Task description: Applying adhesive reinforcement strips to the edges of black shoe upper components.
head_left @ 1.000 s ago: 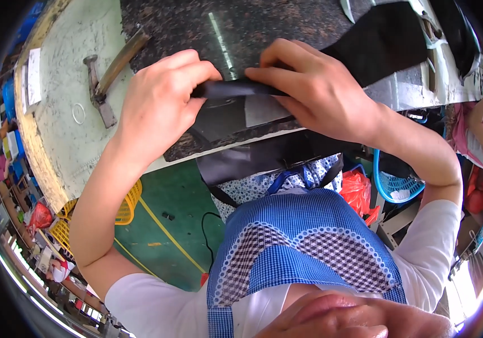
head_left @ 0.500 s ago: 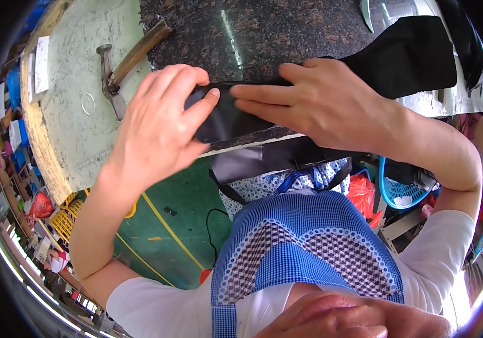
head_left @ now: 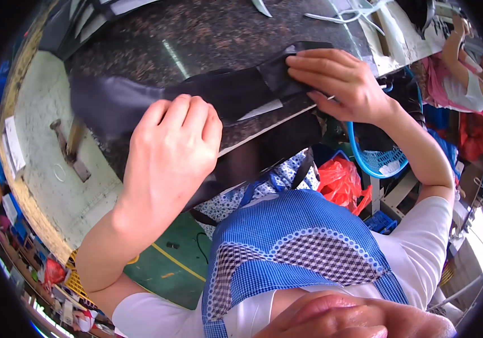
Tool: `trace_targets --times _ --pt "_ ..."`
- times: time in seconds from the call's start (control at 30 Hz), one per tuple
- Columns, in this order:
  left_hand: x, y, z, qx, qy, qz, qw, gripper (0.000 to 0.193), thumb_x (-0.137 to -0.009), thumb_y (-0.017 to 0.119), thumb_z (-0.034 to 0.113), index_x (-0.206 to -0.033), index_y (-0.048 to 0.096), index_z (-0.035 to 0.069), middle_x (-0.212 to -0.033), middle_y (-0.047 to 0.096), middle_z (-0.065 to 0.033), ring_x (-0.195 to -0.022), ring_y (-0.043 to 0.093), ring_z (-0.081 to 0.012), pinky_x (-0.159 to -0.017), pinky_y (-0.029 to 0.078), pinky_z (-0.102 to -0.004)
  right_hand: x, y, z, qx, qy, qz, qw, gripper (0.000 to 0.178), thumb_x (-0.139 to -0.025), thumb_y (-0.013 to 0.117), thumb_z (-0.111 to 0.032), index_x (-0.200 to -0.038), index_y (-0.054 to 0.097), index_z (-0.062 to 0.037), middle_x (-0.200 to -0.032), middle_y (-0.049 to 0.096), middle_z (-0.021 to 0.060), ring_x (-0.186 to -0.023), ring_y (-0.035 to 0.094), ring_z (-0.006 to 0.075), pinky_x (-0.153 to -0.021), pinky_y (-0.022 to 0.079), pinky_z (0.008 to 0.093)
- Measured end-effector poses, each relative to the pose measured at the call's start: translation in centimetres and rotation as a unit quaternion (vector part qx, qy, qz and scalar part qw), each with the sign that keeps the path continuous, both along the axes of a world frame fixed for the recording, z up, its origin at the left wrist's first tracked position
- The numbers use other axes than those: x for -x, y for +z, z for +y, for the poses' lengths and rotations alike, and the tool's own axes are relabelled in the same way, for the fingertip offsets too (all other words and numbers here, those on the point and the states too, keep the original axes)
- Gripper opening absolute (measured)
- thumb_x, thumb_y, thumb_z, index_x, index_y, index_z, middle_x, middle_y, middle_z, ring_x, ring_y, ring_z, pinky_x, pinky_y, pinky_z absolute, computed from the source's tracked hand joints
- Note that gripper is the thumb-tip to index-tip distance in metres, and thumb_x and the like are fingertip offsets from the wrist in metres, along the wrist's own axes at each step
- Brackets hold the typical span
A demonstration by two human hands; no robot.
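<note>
A long, limp piece of black leather-like material (head_left: 227, 93) lies across the near edge of a dark speckled stone slab (head_left: 196, 48). My left hand (head_left: 171, 146) has its fingers curled over the piece near its middle. Beyond that hand the left end is smeared by motion and lies over part of a hammer's wooden handle (head_left: 74, 138). At the right end my right hand (head_left: 345, 84) grips a folded part, fingers together on top and thumb below. A pale strip shows along the piece's lower edge, near the right hand.
The hammer rests on a pale worn board (head_left: 38, 107) beside a thin white ring (head_left: 59, 173). White cords (head_left: 345, 18) lie at the slab's far right. Below the table edge are a blue basket (head_left: 379, 158) and a red plastic bag (head_left: 340, 180). Another person (head_left: 455, 79) sits at the far right.
The piece's loose end lay out to the right; now one end stretches left past my left hand. My right hand has moved right, away from the left. The whole view has turned somewhat.
</note>
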State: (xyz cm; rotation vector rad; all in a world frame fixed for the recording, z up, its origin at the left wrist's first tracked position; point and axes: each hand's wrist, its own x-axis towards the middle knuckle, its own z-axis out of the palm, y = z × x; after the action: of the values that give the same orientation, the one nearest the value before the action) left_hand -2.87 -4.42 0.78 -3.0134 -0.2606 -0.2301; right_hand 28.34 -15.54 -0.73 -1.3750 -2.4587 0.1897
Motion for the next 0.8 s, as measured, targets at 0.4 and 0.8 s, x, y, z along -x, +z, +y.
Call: trace_targets --times 0.4,0.8 --pt "-7.6 -0.5 -2.1 0.244 0.071 -0.008 0.967 0.058 -0.081 0.082 0.023 -0.128 0.061 -0.004 -0.106 0.055 -0.0126 -0.096 0.061 -0.029 -0.081 0.055 -0.0391 -2.0 0.1 2.5 0.207 -0.094 0.273 0.935 0.02 -0.091 0.062 0.003 -0.11 0.069 -0.0004 -0.11 0.072 0.0129 -0.107 0.066 0.0322 -0.093 0.053 0.0406" --pt "-9.6 -1.7 -1.9 0.22 0.08 -0.11 0.966 0.041 -0.083 0.077 0.006 -0.12 0.06 -0.001 -0.108 0.06 -0.0154 -0.098 0.063 -0.0348 -0.086 0.054 -0.0423 -2.6 -0.2 4.1 0.05 -0.002 0.144 0.988 0.02 -0.088 0.072 -0.011 -0.106 0.071 -0.0036 -0.096 0.069 0.0123 -0.094 0.066 0.0304 -0.082 0.057 0.041"
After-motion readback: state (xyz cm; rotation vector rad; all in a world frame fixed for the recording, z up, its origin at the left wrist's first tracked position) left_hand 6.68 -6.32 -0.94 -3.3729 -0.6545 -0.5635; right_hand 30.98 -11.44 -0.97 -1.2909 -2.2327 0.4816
